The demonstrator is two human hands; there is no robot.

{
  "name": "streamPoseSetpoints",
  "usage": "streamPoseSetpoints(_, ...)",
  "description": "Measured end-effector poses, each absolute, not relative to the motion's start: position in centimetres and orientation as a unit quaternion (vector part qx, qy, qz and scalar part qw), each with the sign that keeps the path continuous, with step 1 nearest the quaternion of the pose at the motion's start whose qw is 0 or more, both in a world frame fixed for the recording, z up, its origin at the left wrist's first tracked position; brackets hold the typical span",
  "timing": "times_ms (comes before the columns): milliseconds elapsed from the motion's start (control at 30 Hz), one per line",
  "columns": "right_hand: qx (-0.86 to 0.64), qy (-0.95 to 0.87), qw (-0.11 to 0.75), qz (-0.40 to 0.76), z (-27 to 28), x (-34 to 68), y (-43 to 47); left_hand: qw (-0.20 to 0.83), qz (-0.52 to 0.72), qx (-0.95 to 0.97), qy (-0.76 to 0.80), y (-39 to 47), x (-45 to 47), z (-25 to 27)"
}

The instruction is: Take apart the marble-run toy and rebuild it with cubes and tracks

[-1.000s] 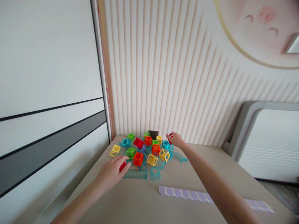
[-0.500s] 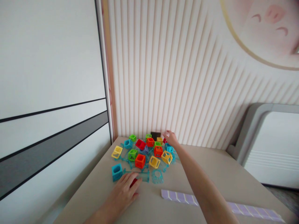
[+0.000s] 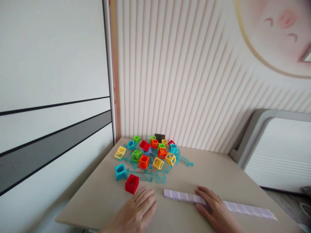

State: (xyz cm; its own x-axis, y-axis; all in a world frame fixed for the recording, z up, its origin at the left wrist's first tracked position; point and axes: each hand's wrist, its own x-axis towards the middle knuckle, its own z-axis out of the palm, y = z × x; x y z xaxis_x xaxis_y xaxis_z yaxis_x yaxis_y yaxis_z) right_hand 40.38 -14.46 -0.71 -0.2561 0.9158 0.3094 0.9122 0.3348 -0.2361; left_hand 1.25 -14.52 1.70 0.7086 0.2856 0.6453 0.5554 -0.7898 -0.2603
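My left hand [image 3: 139, 210] lies palm down on the table, fingers stretched out and nothing in them. Just beyond its fingertips sits a red cube frame [image 3: 132, 183], apart from the hand. My right hand [image 3: 213, 207] is over the middle of a long lilac segmented strip [image 3: 181, 196], with fingers on its far side and thumb on its near side. The palm hides that part of the strip. A blue cube frame [image 3: 120, 171] stands beside the red one. Near them lie a flat clear-blue plastic piece [image 3: 141, 176] and a clear-blue ring-shaped piece [image 3: 160, 177].
Several coloured cube frames, such as an orange one [image 3: 143, 162] and a yellow one [image 3: 158, 163], are heaped at the table's back left. A dark block [image 3: 160, 137] stands by the ribbed wall [image 3: 165, 71]. A grey-edged white panel [image 3: 282, 145] is at right.
My right hand has come back from the far side of the heap to the lilac strip. My left hand has let go of the red cube frame and moved right of it.
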Motion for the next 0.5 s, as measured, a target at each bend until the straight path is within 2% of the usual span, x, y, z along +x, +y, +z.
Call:
streamPoseSetpoints(133, -0.541, -0.811, 0.217, -0.048, -0.9, 39.1, -16.0, 0.244, -0.295, -0.897, -0.220, -15.1, 4.3, 1.6)
streamPoseSetpoints(300, -0.445, -0.849, 0.267, -0.097, 1.9, 33.6, -16.1, 0.261, -0.260, -0.894, -0.254, -14.9, 7.7, 2.3)
streamPoseSetpoints(500, -0.371, -0.897, 0.209, -0.121, 7.5, 30.2, -17.2, 0.232, -0.186, -0.907, -0.297, -14.3, 6.2, 5.6)
